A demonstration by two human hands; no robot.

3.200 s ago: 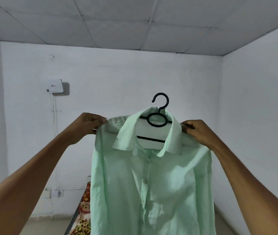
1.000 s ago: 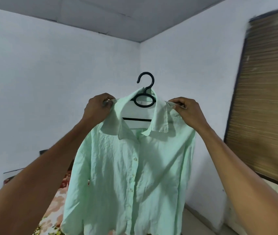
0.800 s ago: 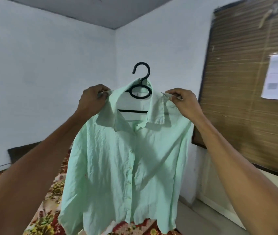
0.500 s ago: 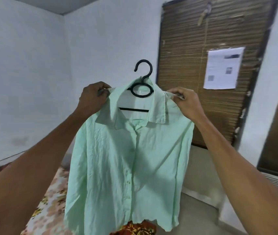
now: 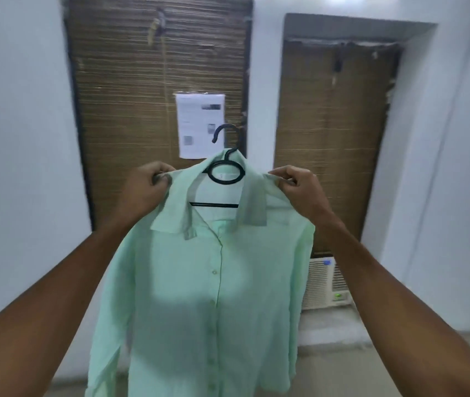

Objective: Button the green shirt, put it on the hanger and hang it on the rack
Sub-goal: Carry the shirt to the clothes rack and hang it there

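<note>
The pale green shirt (image 5: 210,296) hangs in the air before me on a black plastic hanger (image 5: 226,173), buttoned down the front below an open collar. The hanger's hook sticks up above the collar. My left hand (image 5: 146,187) grips the shirt's left shoulder over the hanger's end. My right hand (image 5: 299,187) pinches the right shoulder the same way. Both arms are stretched forward at chest height. No rack shows in this view.
Straight ahead are two brown bamboo blinds (image 5: 142,96), the left one with a white printed sheet (image 5: 199,124) taped on it. A white window air conditioner (image 5: 325,285) sits low behind the shirt on the right. White walls flank both sides.
I have turned to the right with the shirt held up: the bare wall and flowered bed have left the view and the blinds now face me. Both hands keep their hold.
</note>
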